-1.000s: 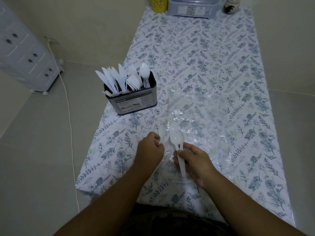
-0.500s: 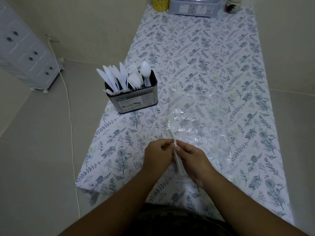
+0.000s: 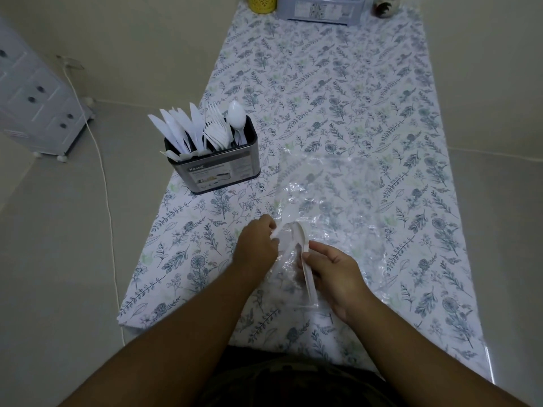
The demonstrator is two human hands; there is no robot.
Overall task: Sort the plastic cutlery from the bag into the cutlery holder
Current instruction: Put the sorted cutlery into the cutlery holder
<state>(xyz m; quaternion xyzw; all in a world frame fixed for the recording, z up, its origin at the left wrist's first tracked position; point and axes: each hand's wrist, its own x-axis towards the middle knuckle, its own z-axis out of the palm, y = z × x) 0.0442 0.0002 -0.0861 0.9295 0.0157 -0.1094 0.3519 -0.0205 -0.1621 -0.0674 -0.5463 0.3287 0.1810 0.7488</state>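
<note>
A clear plastic bag (image 3: 332, 201) lies flat on the floral tablecloth in front of me. My left hand (image 3: 257, 245) pinches the bag's near edge. My right hand (image 3: 332, 271) grips the handles of white plastic spoons (image 3: 302, 245), whose bowls point away from me beside the bag's mouth. The metal cutlery holder (image 3: 217, 168) stands at the table's left edge, further back, with white knives (image 3: 179, 129) on its left, forks (image 3: 217, 130) in the middle and a spoon (image 3: 236, 116) on its right.
At the table's far end stand a yellow cup (image 3: 262, 2), a grey plastic box (image 3: 320, 8) and a small dark jar (image 3: 386, 5). A white drawer unit (image 3: 32, 101) sits on the floor at left, with a white cable (image 3: 102, 177) trailing beside the table (image 3: 382, 98).
My hands came together over the spoons, then drew slightly apart again. The spoons' bowls, plainly seen a second ago, now lie partly behind the bag's film.
</note>
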